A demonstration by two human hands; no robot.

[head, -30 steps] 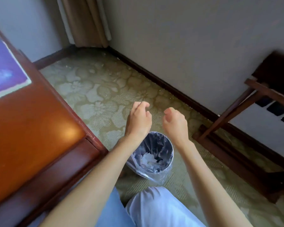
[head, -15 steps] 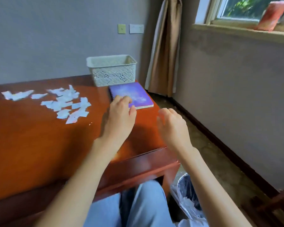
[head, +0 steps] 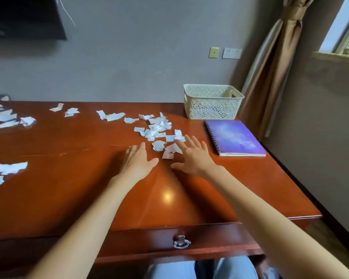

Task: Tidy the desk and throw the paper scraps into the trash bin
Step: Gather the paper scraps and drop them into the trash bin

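1. Torn paper scraps (head: 158, 128) litter the counter (head: 69, 188), thickest just ahead of both grips.
2. Fingers spread flat and holding nothing, the left grip (head: 138, 160) and right grip (head: 193, 158) flank the nearest pieces. Gathering appears to be the step in hand, and raking them into one pile comes next.
3. The trash bin is out of view, and more scraps run off the left edge.

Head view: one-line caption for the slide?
Open left hand and right hand reach over the desk to a cluster of paper scraps, beside a purple notebook and white basket.
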